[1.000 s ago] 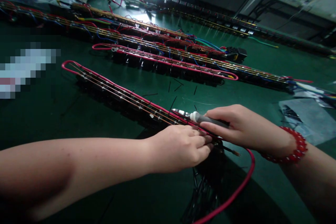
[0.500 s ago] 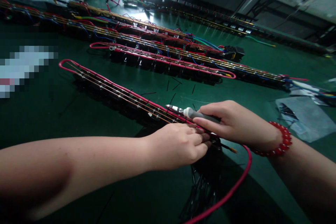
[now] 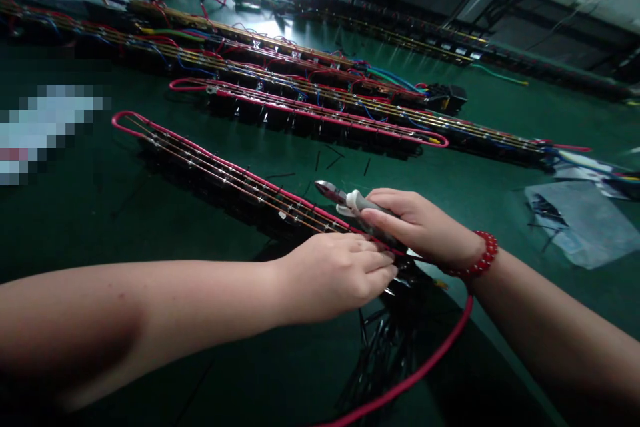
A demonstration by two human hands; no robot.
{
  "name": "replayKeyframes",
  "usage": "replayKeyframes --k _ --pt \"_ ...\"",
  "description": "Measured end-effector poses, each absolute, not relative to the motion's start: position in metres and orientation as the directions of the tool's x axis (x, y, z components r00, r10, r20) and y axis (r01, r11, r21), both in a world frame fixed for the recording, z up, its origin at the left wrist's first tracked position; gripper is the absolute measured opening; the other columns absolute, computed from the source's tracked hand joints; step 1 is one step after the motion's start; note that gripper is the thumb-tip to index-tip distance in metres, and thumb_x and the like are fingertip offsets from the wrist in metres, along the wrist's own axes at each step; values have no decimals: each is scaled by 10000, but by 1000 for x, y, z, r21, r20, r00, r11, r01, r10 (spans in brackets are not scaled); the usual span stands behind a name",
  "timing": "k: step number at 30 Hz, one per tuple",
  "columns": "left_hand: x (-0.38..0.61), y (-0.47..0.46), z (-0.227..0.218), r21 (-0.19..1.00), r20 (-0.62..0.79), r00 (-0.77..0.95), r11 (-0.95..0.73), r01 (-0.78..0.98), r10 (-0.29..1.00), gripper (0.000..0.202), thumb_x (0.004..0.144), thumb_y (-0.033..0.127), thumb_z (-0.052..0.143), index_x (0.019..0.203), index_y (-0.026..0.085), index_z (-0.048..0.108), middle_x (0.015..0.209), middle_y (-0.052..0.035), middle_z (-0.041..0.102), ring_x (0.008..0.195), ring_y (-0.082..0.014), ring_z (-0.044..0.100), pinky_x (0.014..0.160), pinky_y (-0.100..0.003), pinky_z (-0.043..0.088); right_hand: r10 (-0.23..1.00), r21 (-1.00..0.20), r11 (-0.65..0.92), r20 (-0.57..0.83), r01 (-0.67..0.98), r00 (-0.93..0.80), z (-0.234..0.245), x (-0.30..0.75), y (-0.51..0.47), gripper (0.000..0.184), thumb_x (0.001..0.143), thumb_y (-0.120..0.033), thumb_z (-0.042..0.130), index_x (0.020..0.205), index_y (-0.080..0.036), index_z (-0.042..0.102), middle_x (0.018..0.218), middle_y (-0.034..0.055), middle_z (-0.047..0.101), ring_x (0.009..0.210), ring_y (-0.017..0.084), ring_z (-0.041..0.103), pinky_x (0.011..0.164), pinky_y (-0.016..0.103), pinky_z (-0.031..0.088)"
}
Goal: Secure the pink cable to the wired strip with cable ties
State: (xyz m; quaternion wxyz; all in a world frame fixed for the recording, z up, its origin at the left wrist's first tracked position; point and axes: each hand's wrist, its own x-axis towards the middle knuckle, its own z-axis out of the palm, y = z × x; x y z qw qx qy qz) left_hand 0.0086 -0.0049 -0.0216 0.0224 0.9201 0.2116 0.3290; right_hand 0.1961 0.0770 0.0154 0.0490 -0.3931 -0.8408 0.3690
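Observation:
A long black strip with thin copper rods (image 3: 224, 178) lies slanting across the table in front of me. A red cable (image 3: 270, 184) runs along its far edge, tied on at several points, and loops round at the left end. My left hand (image 3: 345, 273) is closed over the strip's near right part, fingers together; the fingertips are partly hidden. In my right hand (image 3: 405, 217) is a pair of side cutters (image 3: 331, 192) with grey and white handles. Their jaws point left, just beyond the red cable. The cable's loose length (image 3: 450, 340) curves toward me below my right wrist.
Several black cable ties (image 3: 380, 353) lie in a bunch near me, and trimmed black pieces (image 3: 334, 157) are scattered beyond the strip. Further back lie other wired strips (image 3: 320, 103). A clear plastic bag (image 3: 585, 227) is at the right. The green tabletop (image 3: 100, 233) shows at left.
My right hand has shifted left with the side cutters, and their jaws have swung slightly away from the red cable. My left hand stays almost in place on the strip.

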Motion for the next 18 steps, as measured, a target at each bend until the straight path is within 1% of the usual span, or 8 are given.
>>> replayKeyframes --k 3,6,8,10,12,14,16,18 --pt "7 -5 -21 146 619 688 -916 374 380 298 1010 120 430 1123 83 703 1160 -83 763 1093 -196 721 999 -324 589 828 -731 270 -156 627 -538 14 212 80 441 941 -568 500 784 -182 644 715 20 570 641 151 503 578 275 408" --pt "6 -4 -19 122 615 696 -917 380 370 281 1012 132 449 1122 93 705 1167 -76 763 1093 -192 723 1000 -318 591 913 -803 127 -135 582 -386 22 241 76 444 921 -593 556 846 -175 686 841 85 673 747 193 600 668 315 485" --pt "5 -4 -18 123 611 700 -918 378 370 269 1011 139 465 1115 92 708 1159 -79 764 1084 -193 724 997 -320 595 949 -841 46 -132 540 -286 31 265 72 440 927 -589 562 826 -181 691 893 120 702 777 216 628 694 347 499" --pt "4 -3 -17 117 611 706 -922 368 359 251 1005 142 487 1108 93 712 1154 -83 764 1068 -194 725 980 -324 604 970 -868 -10 -128 496 -206 36 285 69 395 941 -540 576 773 -197 675 880 126 704 784 231 640 713 373 502" --pt "3 -1 -15 74 610 721 -930 360 328 225 993 145 524 1104 102 715 1162 -83 760 1065 -194 720 955 -327 612 978 -906 -14 -100 423 -182 37 299 67 437 940 -511 581 628 -205 578 871 118 690 801 239 638 718 383 500" --pt "1 0 -13 6 605 740 -931 366 295 213 978 150 558 1122 113 710 1199 -79 747 1098 -196 703 952 -334 609 976 -936 7 -71 351 -208 35 306 67 476 929 -507 581 569 -203 513 831 110 665 780 240 624 695 387 486" --pt "-1 2 -11 -36 586 749 -914 404 308 236 974 173 573 1172 125 692 1239 -70 730 1133 -206 683 973 -355 596 967 -955 48 -29 292 -255 32 306 67 467 898 -523 601 564 -206 523 770 104 630 755 245 600 685 399 467" --pt "-2 4 -9 -27 545 747 -882 470 381 288 981 231 567 1229 117 659 1245 -81 721 1136 -226 674 969 -381 588 958 -964 115 44 241 -283 29 305 65 445 852 -547 635 574 -213 544 754 95 598 780 253 573 730 417 459"
